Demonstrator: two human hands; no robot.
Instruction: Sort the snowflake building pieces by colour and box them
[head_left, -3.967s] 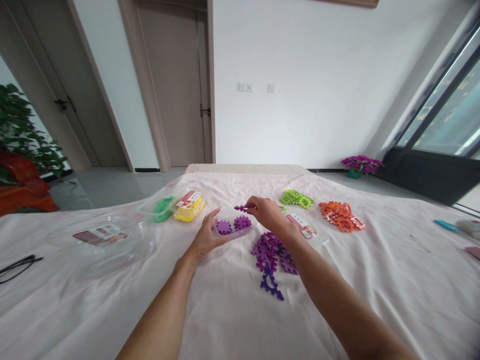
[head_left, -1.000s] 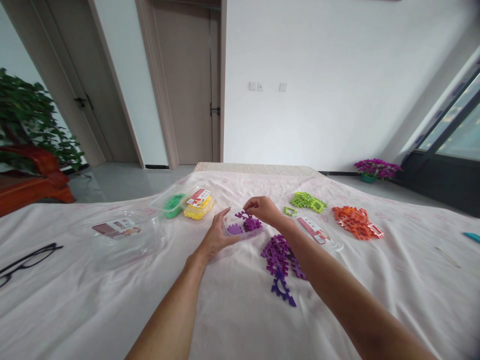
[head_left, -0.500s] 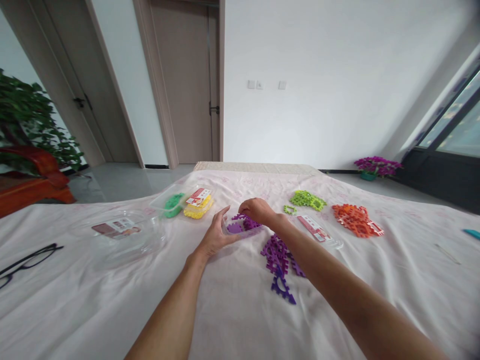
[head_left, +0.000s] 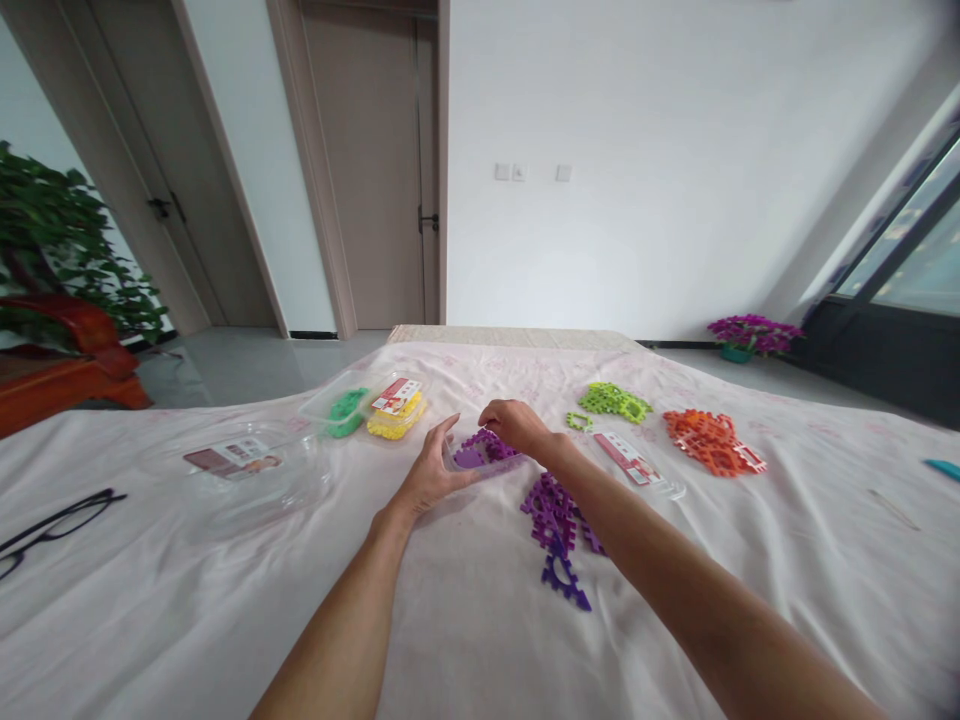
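In the middle of the bed-like surface, my left hand [head_left: 431, 474] is wrapped round the left and near side of a clear plastic box [head_left: 491, 469]. Purple toothed puzzle pieces [head_left: 469, 457] lie inside this box. My right hand [head_left: 516, 424] reaches over its far right side with fingers curled down, closed at the purple pieces; its fingertips are partly hidden. A loose pile of more purple pieces [head_left: 551, 512] lies beneath my right forearm, with a dark violet piece [head_left: 562, 578] at its near end.
Left stand a clear box with green pieces [head_left: 347, 413], a lidded box with yellow pieces [head_left: 396, 410], a clear container [head_left: 259, 478] and eyeglasses [head_left: 64, 520]. Right lie lime-green pieces [head_left: 615, 401], a labelled clear lid [head_left: 637, 464] and orange pieces [head_left: 712, 443] on the wrinkled cloth [head_left: 465, 620].
My right hand has shifted very slightly over the box, and the purple pieces under it sit a little differently. My left hand stays on the box.
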